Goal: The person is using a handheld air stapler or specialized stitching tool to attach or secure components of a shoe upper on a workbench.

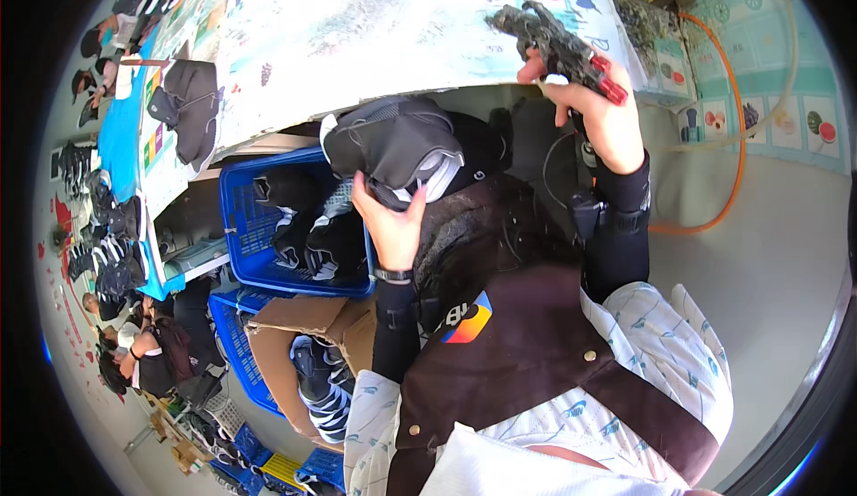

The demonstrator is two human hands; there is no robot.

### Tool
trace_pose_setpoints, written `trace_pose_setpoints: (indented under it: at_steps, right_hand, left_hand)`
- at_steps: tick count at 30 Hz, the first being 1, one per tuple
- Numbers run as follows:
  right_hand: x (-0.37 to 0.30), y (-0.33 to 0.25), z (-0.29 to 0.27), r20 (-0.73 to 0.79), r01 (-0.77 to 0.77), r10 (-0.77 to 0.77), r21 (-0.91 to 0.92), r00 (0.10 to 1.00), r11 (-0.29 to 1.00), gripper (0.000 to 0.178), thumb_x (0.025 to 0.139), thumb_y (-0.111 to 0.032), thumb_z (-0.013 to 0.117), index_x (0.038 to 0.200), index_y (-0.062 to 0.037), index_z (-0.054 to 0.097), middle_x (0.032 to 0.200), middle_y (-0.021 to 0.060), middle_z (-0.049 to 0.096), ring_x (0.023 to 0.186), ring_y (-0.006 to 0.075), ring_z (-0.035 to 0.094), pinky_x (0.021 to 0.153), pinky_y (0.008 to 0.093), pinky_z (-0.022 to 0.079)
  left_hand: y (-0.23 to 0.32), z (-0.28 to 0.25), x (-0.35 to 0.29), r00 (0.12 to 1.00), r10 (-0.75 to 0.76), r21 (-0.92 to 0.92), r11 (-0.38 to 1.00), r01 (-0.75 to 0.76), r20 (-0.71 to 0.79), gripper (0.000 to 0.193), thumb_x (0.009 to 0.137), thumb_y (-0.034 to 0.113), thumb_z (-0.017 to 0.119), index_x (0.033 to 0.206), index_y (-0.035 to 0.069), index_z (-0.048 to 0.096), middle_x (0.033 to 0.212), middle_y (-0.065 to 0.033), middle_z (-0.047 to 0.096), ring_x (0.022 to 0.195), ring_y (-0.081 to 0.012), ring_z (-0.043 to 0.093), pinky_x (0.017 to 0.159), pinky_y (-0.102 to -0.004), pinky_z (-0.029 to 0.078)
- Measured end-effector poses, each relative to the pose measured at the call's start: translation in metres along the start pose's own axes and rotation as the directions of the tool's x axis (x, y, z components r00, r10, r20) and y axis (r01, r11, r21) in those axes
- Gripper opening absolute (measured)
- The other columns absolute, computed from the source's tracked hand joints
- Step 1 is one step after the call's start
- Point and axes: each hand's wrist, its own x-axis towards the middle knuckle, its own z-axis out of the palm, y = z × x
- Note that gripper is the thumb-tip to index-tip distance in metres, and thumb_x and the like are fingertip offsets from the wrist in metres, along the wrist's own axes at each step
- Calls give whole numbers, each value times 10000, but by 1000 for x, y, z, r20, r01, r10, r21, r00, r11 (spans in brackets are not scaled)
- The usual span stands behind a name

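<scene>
In my left hand (393, 228) is a black shoe upper (388, 139) with white parts, held at its lower edge in front of the table. Thumb and a finger show; the other fingers are hidden beneath it. My right hand (596, 108) is closed round a spray gun (553, 45), caked with dark residue and red at one end. The gun is raised near the table's edge, to the right of the upper and apart from it. A dark apron covers my lap just below.
Left of the upper stands a blue basket (295, 283) holding several black-and-white uppers. A cardboard box (275, 353) with striped shoes sits nearer. Another black upper (192, 108) lies on the stained table (312, 41). An orange hose (739, 130) curves at right. People work at far left.
</scene>
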Motion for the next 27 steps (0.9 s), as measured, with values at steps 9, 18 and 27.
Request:
trace_pose_setpoints:
  at_steps: [9, 18, 27]
  right_hand:
    - [-2, -17, 4, 23, 32, -34, 69, 999, 997, 357, 840, 2, 600, 1187, -7, 683, 994, 28, 741, 719, 77, 608, 553, 220, 483]
    - [22, -26, 17, 37, 4, -3, -35, 999, 999, 291, 824, -38, 602, 1098, -67, 696, 963, -10, 722, 695, 75, 600, 555, 238, 486]
    - [55, -21, 18, -5, 30, -34, -359, 999, 933, 217, 821, -129, 647, 1005, -16, 664, 805, 236, 664, 737, 415, 665, 679, 440, 504]
  left_hand:
    - [62, -160, 37, 917, -204, -131, 977, 168, -342, 259, 982, 92, 713, 1167, -86, 681, 1032, -85, 747, 908, -117, 634, 833, -315, 526]
    - [223, -143, 208, 584, 794, 693, 324, -644, 172, 427, 813, 161, 720, 1238, 125, 727, 1139, -104, 690, 1090, -298, 613, 985, -409, 480]
    - [235, 9, 338, 610, 692, 176, 595, -785, 386, 288, 810, 275, 763, 1061, 140, 805, 1005, -139, 759, 916, -329, 731, 850, -390, 582]
